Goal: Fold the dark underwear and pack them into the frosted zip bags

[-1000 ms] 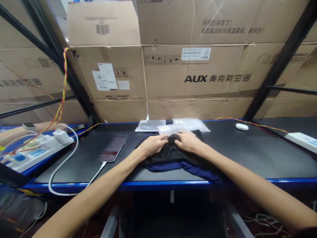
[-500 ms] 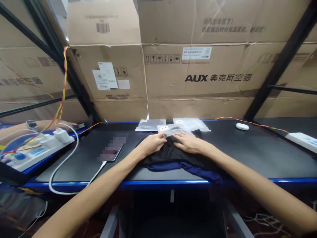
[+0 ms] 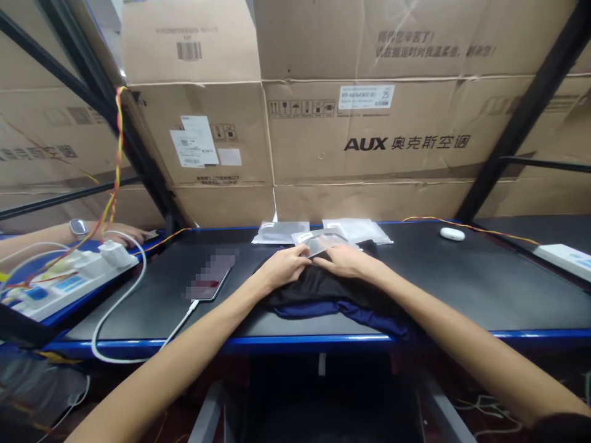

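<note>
My left hand (image 3: 289,266) is closed, thumb and fingers pinching the near left edge of a frosted plastic bag (image 3: 318,241) that has a small white label. On the bag's near right side is my right hand (image 3: 348,259), its thumb pointing left and its other fingers partly hidden at the bag. Whether those fingers are inside the bag or around its edge is hard to make out. Beneath both hands lies a crumpled black cloth (image 3: 323,286) with dark blue fabric (image 3: 309,309) along its near side.
Two more frosted bags, a left one (image 3: 277,232) and a right one (image 3: 362,231), lie behind. A phone (image 3: 212,280) on a white cable is at left, a white earbud case (image 3: 452,234) at right. Another person's hand (image 3: 124,234) is beside a power strip (image 3: 74,280).
The bag has tilted up in my hands, and my right hand has drawn its fingers in from lying flatter over the black cloth. The other person's watch arm has shifted right.
</note>
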The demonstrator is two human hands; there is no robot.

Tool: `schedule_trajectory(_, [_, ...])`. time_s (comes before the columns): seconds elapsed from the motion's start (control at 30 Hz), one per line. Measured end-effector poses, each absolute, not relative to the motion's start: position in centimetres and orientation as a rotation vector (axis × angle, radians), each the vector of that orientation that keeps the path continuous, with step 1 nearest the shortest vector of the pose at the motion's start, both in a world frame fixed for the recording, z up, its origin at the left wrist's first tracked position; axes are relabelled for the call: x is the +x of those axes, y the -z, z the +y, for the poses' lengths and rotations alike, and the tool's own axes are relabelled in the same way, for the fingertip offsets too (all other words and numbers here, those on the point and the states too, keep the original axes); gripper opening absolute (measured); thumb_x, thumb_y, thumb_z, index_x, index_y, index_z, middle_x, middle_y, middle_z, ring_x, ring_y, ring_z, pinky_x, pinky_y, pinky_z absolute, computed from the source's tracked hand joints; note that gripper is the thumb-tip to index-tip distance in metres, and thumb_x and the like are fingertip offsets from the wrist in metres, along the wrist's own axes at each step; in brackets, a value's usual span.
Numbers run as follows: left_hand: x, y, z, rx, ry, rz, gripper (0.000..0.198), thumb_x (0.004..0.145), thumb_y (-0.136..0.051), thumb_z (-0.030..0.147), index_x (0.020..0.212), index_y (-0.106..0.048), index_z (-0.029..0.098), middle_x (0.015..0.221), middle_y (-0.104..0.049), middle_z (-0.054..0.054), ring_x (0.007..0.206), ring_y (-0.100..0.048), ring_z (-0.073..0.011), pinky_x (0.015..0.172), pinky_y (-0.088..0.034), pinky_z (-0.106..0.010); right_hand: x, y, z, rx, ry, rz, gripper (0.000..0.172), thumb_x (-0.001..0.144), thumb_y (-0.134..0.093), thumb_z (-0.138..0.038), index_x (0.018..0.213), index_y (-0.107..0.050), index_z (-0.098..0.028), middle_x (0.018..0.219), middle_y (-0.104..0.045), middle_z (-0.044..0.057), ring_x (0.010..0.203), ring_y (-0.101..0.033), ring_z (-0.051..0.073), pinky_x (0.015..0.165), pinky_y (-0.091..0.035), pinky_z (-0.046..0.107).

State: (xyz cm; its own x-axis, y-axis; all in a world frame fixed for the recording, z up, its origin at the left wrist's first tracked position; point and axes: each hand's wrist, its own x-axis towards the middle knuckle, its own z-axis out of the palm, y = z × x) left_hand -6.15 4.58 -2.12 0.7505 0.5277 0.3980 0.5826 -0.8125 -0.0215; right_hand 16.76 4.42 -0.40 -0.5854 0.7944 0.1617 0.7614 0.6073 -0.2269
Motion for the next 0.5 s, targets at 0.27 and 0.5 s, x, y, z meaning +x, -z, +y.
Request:
schedule_trajectory(0.27, [-5.9, 2.1, 4.7, -2.824, 0.604, -0.885, 0.026, 0.092, -0.053, 0.015, 0.101, -0.076, 0.022, 0.112, -0.066, -0.007, 0.085, -0.068, -0.0158, 0.081, -0.054, -0.026, 17.2, 0.8, 3.9, -1.327, 0.059, -2.718, 0.034, 0.102, -0.037, -0.026, 0.120, -0.064, -0.015, 0.114, -0.071, 0.015, 0.100, -0.066, 0.027, 0.091, -0.048, 0.039])
schedule_trajectory(0.5, [-6.0, 2.4, 4.8, -2.809, 0.569, -0.861, 0.028, 0.090, -0.054, 0.012, 0.102, -0.076, 0.023, 0.116, -0.066, -0.007, 0.090, -0.068, -0.0161, 0.080, -0.054, -0.025, 14.6, 1.6, 5.3, -1.461, 0.185, -2.674, 0.042, 0.097, -0.040, -0.013, 0.136, -0.055, -0.015, 0.141, -0.053, 0.021, 0.108, -0.064, 0.033, 0.097, -0.044, 0.049])
